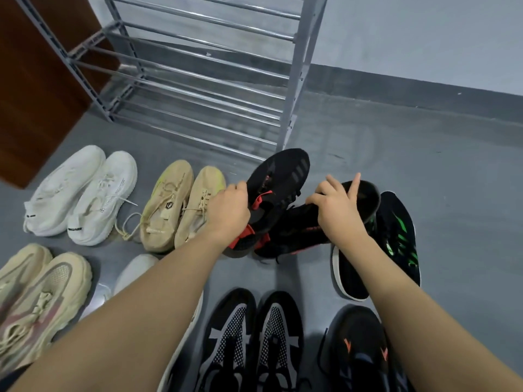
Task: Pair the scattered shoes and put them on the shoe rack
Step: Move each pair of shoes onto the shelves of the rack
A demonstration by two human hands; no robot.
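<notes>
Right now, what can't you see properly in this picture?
Head view only:
- White shoe: mostly hidden under the left arm.
- Black-and-green shoes: partly behind the right hand and arm.
- Black shoe with orange marks: cut off by the bottom edge.
- Shoe rack: top cut off.

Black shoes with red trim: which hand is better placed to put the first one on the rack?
Probably the left hand. It grips a black shoe with red trim whose toe is already raised toward the shoe rack. The right hand holds the other black shoe, which lies lower, near the floor.
</notes>
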